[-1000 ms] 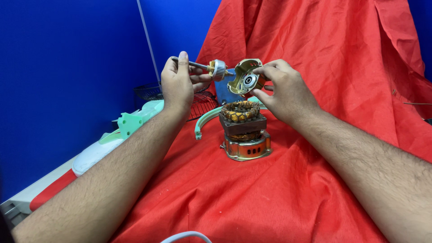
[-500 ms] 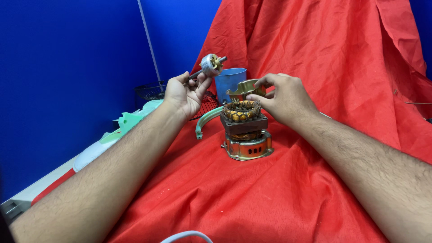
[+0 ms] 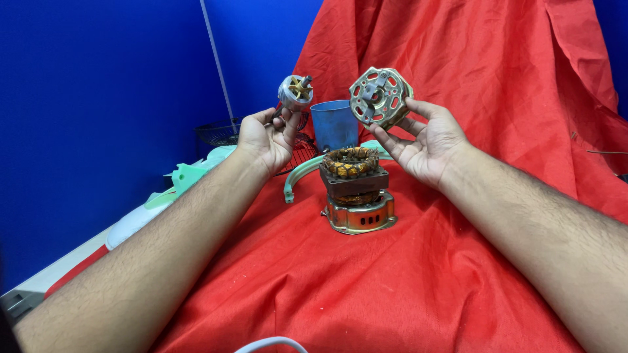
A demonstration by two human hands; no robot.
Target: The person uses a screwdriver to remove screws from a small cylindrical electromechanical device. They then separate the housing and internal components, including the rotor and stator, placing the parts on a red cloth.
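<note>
A white cable (image 3: 271, 343) is curving in at the near edge of the red cloth (image 3: 366, 287). Further in, the motor stator (image 3: 355, 189) is standing between the two raised hands, below them and touching neither. The left hand (image 3: 265, 140) is curling narrowly around a shaft, holding the rotor (image 3: 295, 93) up above its fingers. The right hand (image 3: 425, 140) is spreading fairly wide, fingertips propping the round metal end cover (image 3: 380, 97) upright. Behind the hands a blue cup (image 3: 334, 124) is standing, with a blue wall (image 3: 98, 85) beyond.
</note>
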